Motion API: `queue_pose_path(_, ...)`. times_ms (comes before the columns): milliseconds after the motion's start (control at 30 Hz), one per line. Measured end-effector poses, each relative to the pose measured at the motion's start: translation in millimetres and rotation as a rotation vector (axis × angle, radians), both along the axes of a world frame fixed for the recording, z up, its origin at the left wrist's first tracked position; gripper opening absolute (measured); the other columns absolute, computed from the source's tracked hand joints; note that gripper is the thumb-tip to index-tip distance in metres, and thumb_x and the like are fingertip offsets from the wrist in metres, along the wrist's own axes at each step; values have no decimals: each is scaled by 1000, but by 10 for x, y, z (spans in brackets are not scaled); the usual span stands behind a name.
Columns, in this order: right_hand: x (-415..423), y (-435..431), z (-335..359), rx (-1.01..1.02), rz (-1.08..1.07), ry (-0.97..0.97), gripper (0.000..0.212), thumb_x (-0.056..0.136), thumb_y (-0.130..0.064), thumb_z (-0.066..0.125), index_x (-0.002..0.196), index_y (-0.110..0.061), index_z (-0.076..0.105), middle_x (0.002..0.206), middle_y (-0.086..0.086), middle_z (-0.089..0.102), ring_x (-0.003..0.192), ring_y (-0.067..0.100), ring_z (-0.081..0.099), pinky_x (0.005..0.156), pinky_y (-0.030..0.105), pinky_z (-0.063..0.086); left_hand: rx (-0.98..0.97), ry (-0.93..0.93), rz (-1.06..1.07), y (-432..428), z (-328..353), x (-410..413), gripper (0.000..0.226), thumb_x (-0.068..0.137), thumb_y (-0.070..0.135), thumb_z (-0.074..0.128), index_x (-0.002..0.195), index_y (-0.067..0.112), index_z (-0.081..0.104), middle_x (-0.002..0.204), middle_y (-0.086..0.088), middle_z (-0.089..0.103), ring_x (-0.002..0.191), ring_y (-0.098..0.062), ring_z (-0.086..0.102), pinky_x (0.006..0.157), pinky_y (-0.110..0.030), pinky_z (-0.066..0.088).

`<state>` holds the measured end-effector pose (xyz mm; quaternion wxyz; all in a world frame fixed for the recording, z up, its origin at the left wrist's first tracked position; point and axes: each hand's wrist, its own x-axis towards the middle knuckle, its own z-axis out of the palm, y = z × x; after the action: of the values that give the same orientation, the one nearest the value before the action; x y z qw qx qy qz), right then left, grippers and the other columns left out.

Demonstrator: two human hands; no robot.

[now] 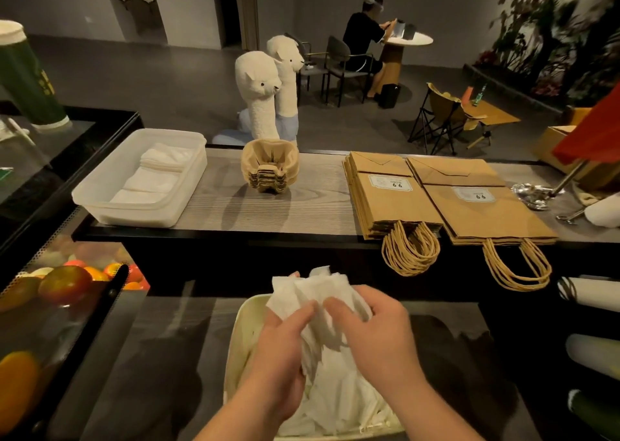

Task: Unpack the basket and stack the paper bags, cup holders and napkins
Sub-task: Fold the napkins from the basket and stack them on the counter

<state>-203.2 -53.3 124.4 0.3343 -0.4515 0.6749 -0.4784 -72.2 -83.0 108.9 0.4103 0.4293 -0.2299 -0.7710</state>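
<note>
A cream basket (239,336) sits on the dark lower counter in front of me, full of loose white napkins (339,393). Above it my left hand (280,356) and my right hand (372,333) both grip a crumpled bunch of napkins (312,289). On the raised wooden counter lie two stacks of brown paper bags (392,199) (483,209), their handles hanging over the front edge. A stack of cardboard cup holders (270,169) stands left of the bags. Folded napkins (161,169) lie in a clear plastic tub (100,185) at the far left.
Two plush alpacas (265,91) stand behind the counter. A fruit display case (67,283) is at my left. A silver dish (533,195) and red flag pole sit at the right end. White rolls (593,296) lie at the right. A person sits at a far table.
</note>
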Motion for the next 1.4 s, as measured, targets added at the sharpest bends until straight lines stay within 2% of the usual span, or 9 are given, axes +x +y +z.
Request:
queue_pose_path(100, 87, -15, 0, 67, 85, -149, 26, 92, -44, 66, 81, -22, 75, 72, 4, 70, 66, 20, 63, 63, 33, 53, 49, 26, 22, 1, 22, 10, 31, 100, 15, 55, 129, 5, 65, 113, -25, 74, 102, -42, 73, 80, -49, 59)
queue_pose_path(200, 55, -45, -16, 138, 75, -319, 25, 98, -34, 63, 91, -13, 74, 91, 22, 70, 77, 33, 64, 70, 39, 57, 19, -6, 102, -11, 18, 58, 30, 100, 9, 57, 128, 19, 63, 108, -15, 78, 95, -35, 76, 73, -45, 59)
queue_pose_path(333, 21, -33, -49, 197, 43, -391, 17, 99, -23, 61, 97, -18, 77, 100, 13, 76, 99, 35, 71, 89, 57, 58, 90, 45, 133, 2, 12, 94, 36, 100, 8, 57, 132, 24, 62, 111, -15, 77, 95, -36, 76, 67, -44, 61)
queue_pose_path(500, 31, 21, -61, 216, -2, -390, 18, 100, -24, 61, 97, -27, 78, 97, 3, 77, 101, 29, 71, 91, 57, 56, 145, 241, -29, 47, 90, 140, 31, 92, 27, 56, 98, 15, 84, 115, -21, 75, 98, -37, 75, 98, -54, 52)
queue_pose_path(667, -11, 50, -53, 194, 14, -499, 18, 100, -27, 60, 107, -25, 77, 107, 5, 77, 104, 28, 72, 97, 60, 53, 164, 257, -29, 37, 38, 166, 47, 88, 33, 61, 126, 8, 72, 129, -24, 68, 111, -41, 69, 97, -53, 51)
queue_pose_path(800, 13, 112, -51, 139, 69, -439, 20, 93, -23, 70, 112, -25, 70, 100, -6, 78, 95, 15, 74, 82, 37, 61, 151, 249, -92, 55, 10, 141, 34, 86, 21, 59, 106, 3, 80, 120, -24, 72, 98, -38, 75, 92, -51, 51)
queue_pose_path(933, 65, 151, -110, 158, 104, -313, 35, 83, -15, 81, 112, -29, 68, 97, -12, 77, 90, 6, 74, 70, 22, 58, 180, 258, -83, 63, -26, 121, 38, 89, 24, 57, 113, 2, 77, 126, -25, 69, 111, -40, 71, 101, -52, 48)
queue_pose_path(1200, -85, 46, -128, 119, -89, -411, 10, 92, -19, 73, 98, -26, 74, 94, 6, 77, 89, 29, 75, 79, 62, 60, 241, 343, 3, 11, -83, 178, 56, 83, 42, 63, 128, 10, 71, 133, -24, 65, 123, -47, 62, 106, -59, 45)
queue_pose_path(1400, -61, 34, -131, 32, -98, -211, 15, 88, -21, 76, 93, -34, 72, 90, -1, 76, 85, 20, 74, 75, 53, 63, 173, 255, -104, 13, -74, 138, 47, 80, 22, 73, 123, 3, 73, 127, -28, 68, 114, -45, 68, 102, -55, 49)
